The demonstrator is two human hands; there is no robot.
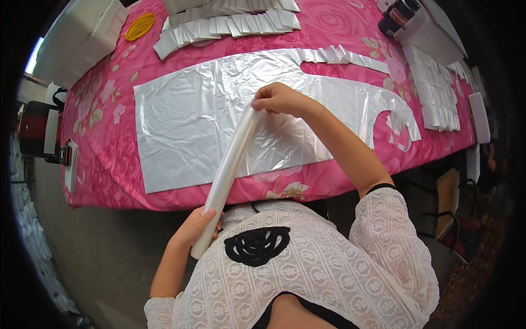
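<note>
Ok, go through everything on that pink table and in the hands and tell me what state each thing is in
Left hand: closed around the lower end of the folded strip.
Right hand: pinching the strip's upper end over the table.
Folded plastic strip: folded long and narrow, stretched between both hands.
Large plastic sheet: spread flat, wrinkled.
Small folded bags: laid in overlapping rows.
White stacks: piled at the right edge.
Yellow disc: lying flat.
Pink floral tablecloth: draped over the table edge.

From here I can't see the left hand's (193, 226) fingertips; they wrap behind the folded plastic strip (227, 170). The white stacks (230, 6) at the desk's (109, 181) far edge are cut off by the frame. The dark container (399, 14) at the far right corner is too small to identify.
</note>
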